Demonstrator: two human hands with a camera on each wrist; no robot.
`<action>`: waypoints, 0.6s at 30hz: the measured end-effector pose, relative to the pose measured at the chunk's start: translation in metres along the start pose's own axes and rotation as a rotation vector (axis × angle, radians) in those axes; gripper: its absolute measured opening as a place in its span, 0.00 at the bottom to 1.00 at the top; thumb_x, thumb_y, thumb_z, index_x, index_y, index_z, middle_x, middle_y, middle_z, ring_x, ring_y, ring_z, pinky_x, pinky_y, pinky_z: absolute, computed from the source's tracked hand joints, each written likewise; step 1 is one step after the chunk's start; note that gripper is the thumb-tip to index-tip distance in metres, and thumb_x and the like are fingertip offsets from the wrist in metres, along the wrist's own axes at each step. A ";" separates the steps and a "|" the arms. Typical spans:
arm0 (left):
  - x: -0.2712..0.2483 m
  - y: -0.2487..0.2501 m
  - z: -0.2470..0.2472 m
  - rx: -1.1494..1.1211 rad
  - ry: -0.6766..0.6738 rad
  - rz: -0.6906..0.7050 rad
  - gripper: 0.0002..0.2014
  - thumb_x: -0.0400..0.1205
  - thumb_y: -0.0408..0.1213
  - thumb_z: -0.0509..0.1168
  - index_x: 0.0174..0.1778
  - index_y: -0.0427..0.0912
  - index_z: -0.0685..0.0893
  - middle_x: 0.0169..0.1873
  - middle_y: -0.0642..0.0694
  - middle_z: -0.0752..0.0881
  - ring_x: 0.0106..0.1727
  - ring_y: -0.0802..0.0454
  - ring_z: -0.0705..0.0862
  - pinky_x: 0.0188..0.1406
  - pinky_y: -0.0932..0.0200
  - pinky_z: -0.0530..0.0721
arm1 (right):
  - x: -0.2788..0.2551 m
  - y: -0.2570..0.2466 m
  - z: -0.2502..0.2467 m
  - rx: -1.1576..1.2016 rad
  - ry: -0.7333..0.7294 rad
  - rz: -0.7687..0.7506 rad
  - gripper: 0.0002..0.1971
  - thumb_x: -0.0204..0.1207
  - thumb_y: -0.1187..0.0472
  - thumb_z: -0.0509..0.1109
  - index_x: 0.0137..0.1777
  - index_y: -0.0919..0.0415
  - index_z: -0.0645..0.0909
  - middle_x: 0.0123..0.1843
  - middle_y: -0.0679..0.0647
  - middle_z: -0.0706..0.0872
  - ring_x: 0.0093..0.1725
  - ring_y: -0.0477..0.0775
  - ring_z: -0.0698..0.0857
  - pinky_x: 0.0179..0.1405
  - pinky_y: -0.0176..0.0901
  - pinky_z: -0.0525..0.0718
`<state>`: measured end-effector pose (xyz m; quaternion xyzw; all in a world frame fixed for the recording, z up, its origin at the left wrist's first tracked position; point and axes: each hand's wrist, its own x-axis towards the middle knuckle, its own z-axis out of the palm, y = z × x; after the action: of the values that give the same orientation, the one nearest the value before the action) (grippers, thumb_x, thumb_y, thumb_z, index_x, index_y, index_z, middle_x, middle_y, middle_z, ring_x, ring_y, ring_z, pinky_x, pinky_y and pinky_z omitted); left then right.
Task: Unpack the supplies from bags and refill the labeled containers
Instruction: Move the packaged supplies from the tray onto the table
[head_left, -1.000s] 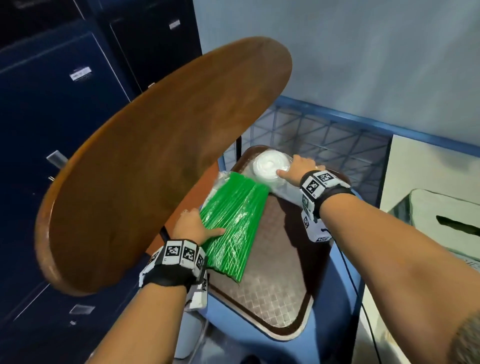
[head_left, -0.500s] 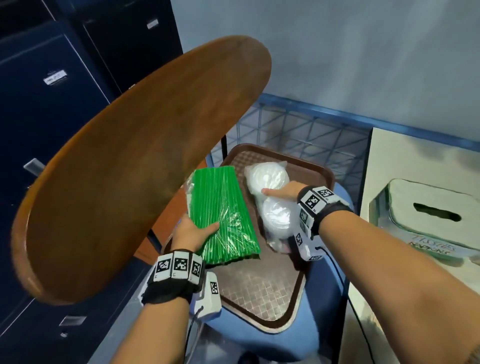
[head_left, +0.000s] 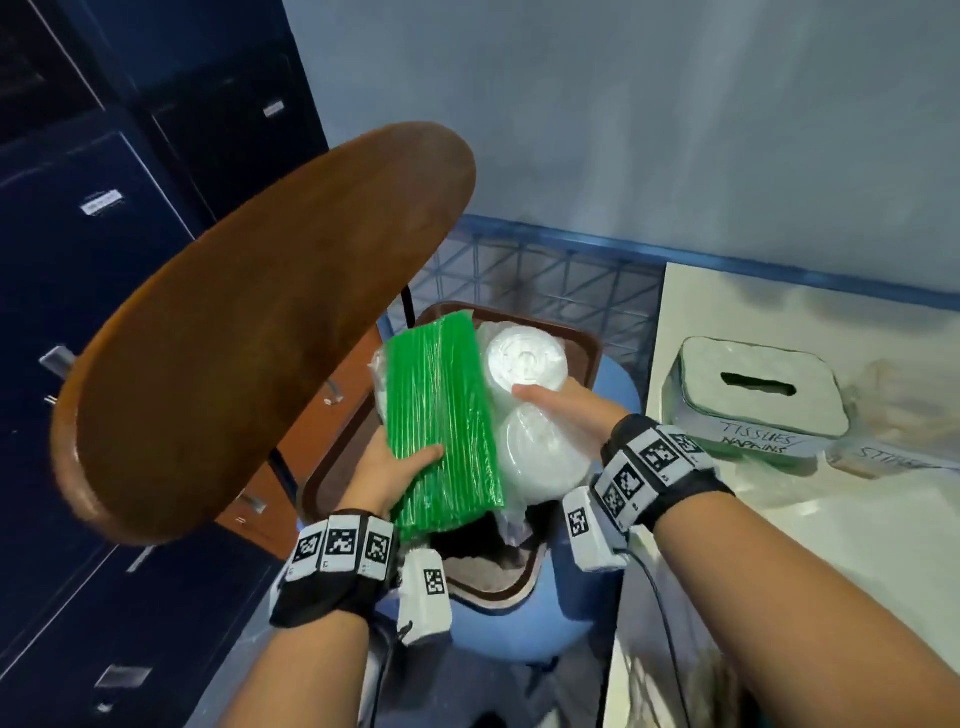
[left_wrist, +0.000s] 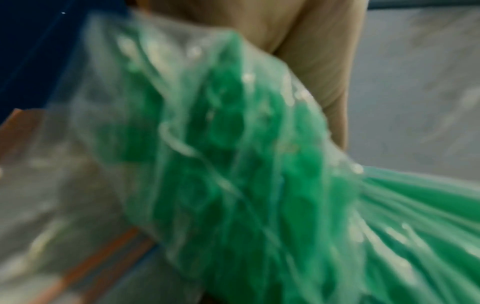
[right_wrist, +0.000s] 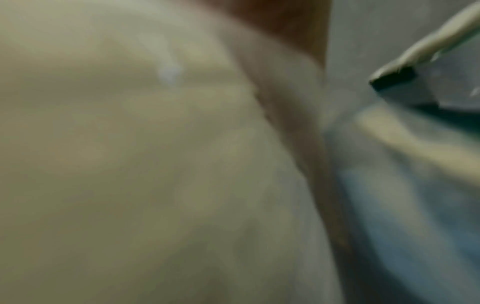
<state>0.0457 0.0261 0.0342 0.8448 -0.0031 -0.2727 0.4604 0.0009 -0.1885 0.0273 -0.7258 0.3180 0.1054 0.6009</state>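
Largest before us is the brown wooden chair back (head_left: 249, 338), tilted across the left of the head view, with dark blue filing cabinets (head_left: 104, 218) behind it; their small drawer labels are too blurred for us to read. To the right stands a pale counter (head_left: 831, 545) carrying a lidded container (head_left: 753, 400) with a slot in its top, handwritten "TISSUES / NAPKINS". Beside it a second label begins "STI" and is cut off by glare and blur.

Below our hands a brown tray (head_left: 498, 577) rests on a blue rounded seat (head_left: 524, 623); most of the tray is hidden under what we hold.

Our left hand (head_left: 384, 475) grips the near end of a clear bag of green straws (head_left: 441, 415), thumb on top and fingers underneath, out of sight. The left wrist view shows that bag (left_wrist: 233, 164) close up, crinkled and smeared by blur. Our right hand (head_left: 566, 415) holds a clear bag of white lids (head_left: 524, 410), thumb laid across the bag between two stacks, the fingers hidden behind it. Both bags lie side by side, touching, above the tray.

The right wrist view is almost wholly a pale blur; we can make out nothing certain there.
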 end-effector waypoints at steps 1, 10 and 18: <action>-0.010 0.004 0.006 0.007 -0.004 0.031 0.36 0.78 0.42 0.70 0.79 0.40 0.61 0.77 0.42 0.69 0.75 0.43 0.70 0.73 0.48 0.67 | -0.013 0.002 -0.008 0.017 0.029 -0.025 0.48 0.59 0.34 0.75 0.75 0.58 0.66 0.67 0.57 0.80 0.64 0.58 0.81 0.65 0.50 0.79; -0.096 0.032 0.095 0.041 -0.187 0.175 0.42 0.71 0.50 0.74 0.77 0.41 0.63 0.75 0.42 0.72 0.73 0.42 0.73 0.73 0.41 0.71 | -0.154 0.073 -0.104 0.182 0.171 -0.161 0.22 0.77 0.55 0.68 0.69 0.57 0.70 0.59 0.59 0.83 0.55 0.57 0.83 0.60 0.49 0.82; -0.192 0.048 0.216 0.099 -0.416 0.304 0.44 0.69 0.53 0.75 0.76 0.42 0.60 0.76 0.39 0.70 0.74 0.40 0.72 0.73 0.40 0.72 | -0.269 0.184 -0.198 0.242 0.394 -0.064 0.45 0.61 0.38 0.75 0.76 0.49 0.60 0.68 0.56 0.77 0.63 0.59 0.80 0.56 0.51 0.81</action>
<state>-0.2064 -0.1203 0.0676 0.7818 -0.2378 -0.3680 0.4436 -0.3614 -0.2988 0.0736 -0.6647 0.4161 -0.0965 0.6130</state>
